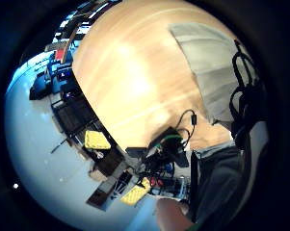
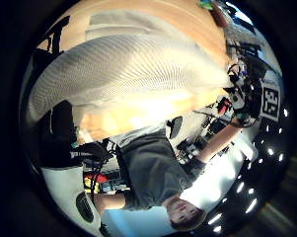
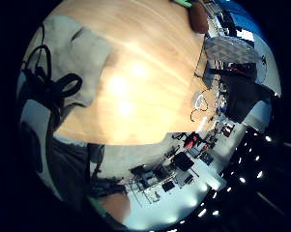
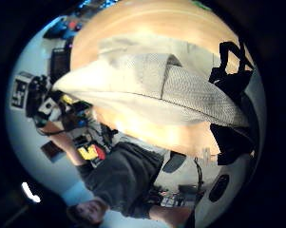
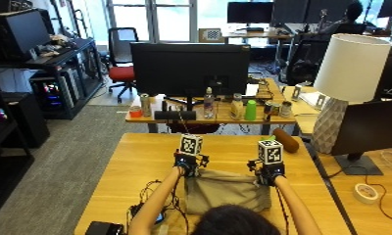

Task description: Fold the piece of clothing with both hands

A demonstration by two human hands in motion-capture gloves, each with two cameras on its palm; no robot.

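A beige-grey piece of clothing (image 5: 227, 191) lies on the wooden table (image 5: 144, 156) in front of me. My left hand (image 5: 187, 166) grips its far left corner and my right hand (image 5: 268, 172) grips its far right corner. In the left thumb side palm view the cloth (image 2: 133, 69) rises as a lifted ridge close to the palm. The right thumb side palm view shows the same raised fold (image 4: 157, 90). The rest of the garment (image 1: 209, 62) lies flat on the wood, also seen as cloth (image 3: 72, 53) beside the right palm.
A brown cylinder (image 5: 285, 140) lies at the table's far right. Loose cables (image 5: 147, 196) and a black device (image 5: 105, 228) sit at the near left. A lamp (image 5: 349, 88) and a tape roll (image 5: 365, 192) stand on the desk to the right.
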